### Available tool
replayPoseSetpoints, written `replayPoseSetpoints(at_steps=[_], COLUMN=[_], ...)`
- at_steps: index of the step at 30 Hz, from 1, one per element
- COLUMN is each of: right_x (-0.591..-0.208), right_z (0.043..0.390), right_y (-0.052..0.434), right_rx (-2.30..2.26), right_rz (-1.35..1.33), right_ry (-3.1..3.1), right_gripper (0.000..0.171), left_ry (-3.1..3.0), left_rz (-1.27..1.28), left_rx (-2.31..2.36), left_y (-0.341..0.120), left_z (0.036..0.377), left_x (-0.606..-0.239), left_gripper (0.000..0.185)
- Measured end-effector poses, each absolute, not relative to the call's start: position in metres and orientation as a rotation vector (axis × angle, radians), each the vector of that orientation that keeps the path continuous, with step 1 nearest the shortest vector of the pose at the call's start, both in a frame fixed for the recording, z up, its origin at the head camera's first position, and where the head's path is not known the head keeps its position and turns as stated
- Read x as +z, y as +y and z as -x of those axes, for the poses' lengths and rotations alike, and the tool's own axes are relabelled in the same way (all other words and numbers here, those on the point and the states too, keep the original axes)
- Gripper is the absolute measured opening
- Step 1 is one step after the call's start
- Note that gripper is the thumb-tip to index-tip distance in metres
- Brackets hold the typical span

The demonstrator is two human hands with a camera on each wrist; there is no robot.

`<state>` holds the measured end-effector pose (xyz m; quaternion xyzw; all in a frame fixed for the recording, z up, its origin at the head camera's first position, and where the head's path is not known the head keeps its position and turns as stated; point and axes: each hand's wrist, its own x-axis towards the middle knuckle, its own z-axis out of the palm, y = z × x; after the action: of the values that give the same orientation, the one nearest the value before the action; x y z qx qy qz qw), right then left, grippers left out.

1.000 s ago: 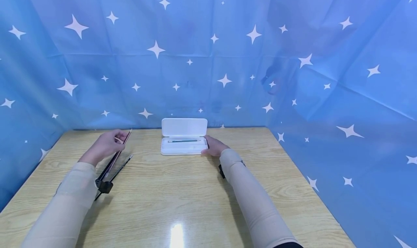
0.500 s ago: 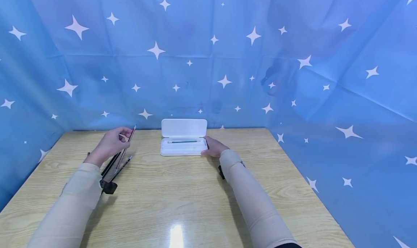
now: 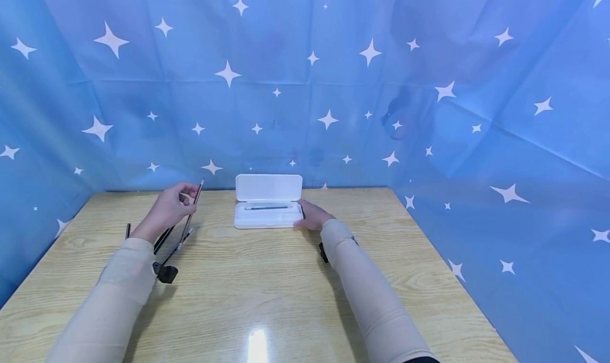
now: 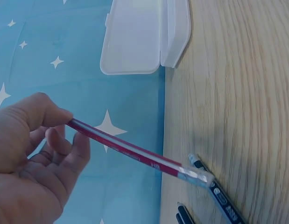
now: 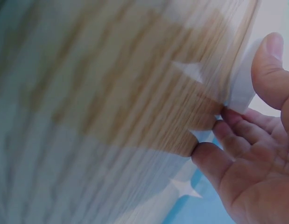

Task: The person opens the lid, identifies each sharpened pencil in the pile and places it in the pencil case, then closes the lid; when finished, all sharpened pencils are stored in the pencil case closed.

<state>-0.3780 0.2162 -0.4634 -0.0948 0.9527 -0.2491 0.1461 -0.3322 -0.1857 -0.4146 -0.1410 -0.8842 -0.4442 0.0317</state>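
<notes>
My left hand (image 3: 169, 206) pinches a red striped pencil (image 4: 130, 148) by one end, between thumb and fingers. The pencil is tilted, its silvery-white end pointing down over a dark pencil with a white tip (image 4: 223, 200) on the table. More dark pencils (image 3: 163, 240) lie below the left wrist, partly hidden by the arm. A white pencil case (image 3: 269, 187) stands with its lid up at the table's back. One teal pencil (image 3: 268, 207) lies in its base. My right hand (image 3: 314, 215) grips the right end of the case, with its thumb at the front edge.
The wooden table (image 3: 267, 278) ends at a blue curtain with white stars (image 3: 286, 87) right behind the case. A black wrist camera (image 3: 165, 273) hangs under the left sleeve, low above the table. A dark stick end (image 3: 127, 230) shows left of the left wrist.
My left hand has moved a little right and lifted the red pencil, which now stands steeper above the dark pencils. My right hand and the case have stayed in place.
</notes>
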Motion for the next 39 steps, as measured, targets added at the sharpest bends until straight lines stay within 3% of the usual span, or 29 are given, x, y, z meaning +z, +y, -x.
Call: replayPoseSetpoints(at_steps=[39], right_x=[-0.461], right_z=[0.377], right_y=[0.216], right_rx=[-0.714], right_rz=[0.261], right_ry=[2.746], right_gripper=[0.074], left_ry=[-2.352], left_rz=[0.488], left_rx=[-1.547], left_y=[-0.139], left_z=[0.351], left_x=[-0.416], left_gripper=[0.037])
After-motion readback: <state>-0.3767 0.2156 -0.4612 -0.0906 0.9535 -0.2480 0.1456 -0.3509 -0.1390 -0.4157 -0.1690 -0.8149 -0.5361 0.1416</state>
